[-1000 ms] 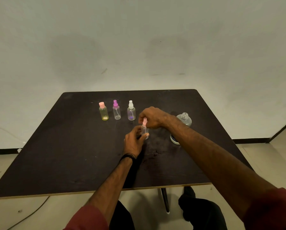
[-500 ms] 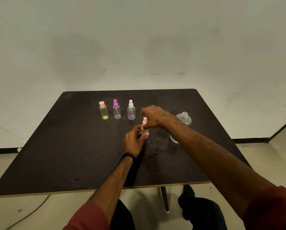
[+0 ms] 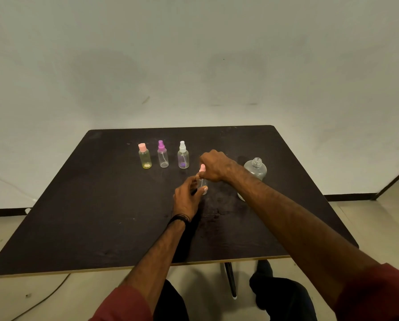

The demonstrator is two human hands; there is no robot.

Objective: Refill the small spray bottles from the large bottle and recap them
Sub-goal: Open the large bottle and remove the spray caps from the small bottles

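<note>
While the left hand grips the clear body of a small spray bottle near the middle of the frame, the right hand curls over its pink spray top from above and to the right, fingers pinched around it. The two hands sit close together, one stacked just over the other, both clamped on the same bottle. That bottle stands upright on the dark table, its long axis vertical, so the cap and the body line up straight under the right hand. This looks like the recapping step: the top seems to be seated on the neck, though the fingers hide the joint, so how far it is screwed down cannot be told. Any turning has to happen around that vertical axis, with the left hand keeping the body from spinning.

Just right of the hands, partly behind the right forearm, stands the large bottle, clear and uncapped. It is nearer the right hand. In a row to the upper left stand three more small bottles, all capped: a yellowish bottle, a purple-topped bottle and a white-topped bottle.
</note>
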